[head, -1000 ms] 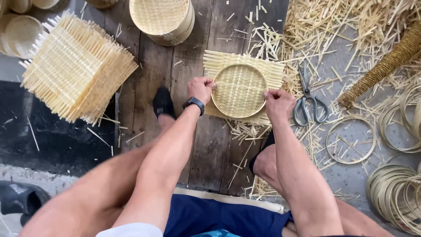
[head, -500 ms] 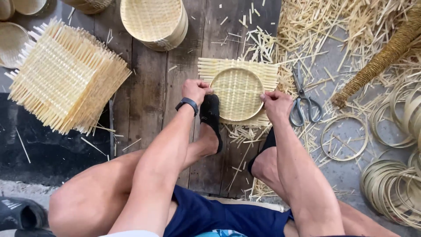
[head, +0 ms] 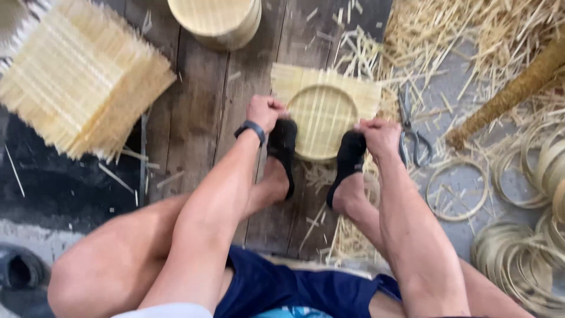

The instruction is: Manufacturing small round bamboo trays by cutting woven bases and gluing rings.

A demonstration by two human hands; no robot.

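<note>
**Woven bamboo tray, held at both edges**

Left hand (head: 266, 112): my fingers are curled tight at the left rim of the round woven tray (head: 322, 121); a dark wristband (head: 251, 129) sits just behind it.

Right hand (head: 379, 134): closed in the same way on the tray's right rim, knuckles up.

Tray: lies flat on the plank floor (head: 200, 118), just beyond my two black shoes (head: 283, 147), whose toes touch or press its near edge. Under it a square mat of loose bamboo strips (head: 365, 94) sticks out at the far and right sides.

Handling, as I judge it: light, springy, thin-walled. The hoop rim is the stiff part and the place to grip; the weave in the middle would flex, and the strip ends look sharp and apt to splinter.

Around:
- scissors (head: 414, 138), just right of my right hand
- bamboo hoops (head: 456, 191), loose and stacked, at right and near right
- heap of offcut splints (head: 447, 35), far right
- stack of square woven mats (head: 82, 82), far left
- stack of finished round trays (head: 215, 17), far centre
</note>
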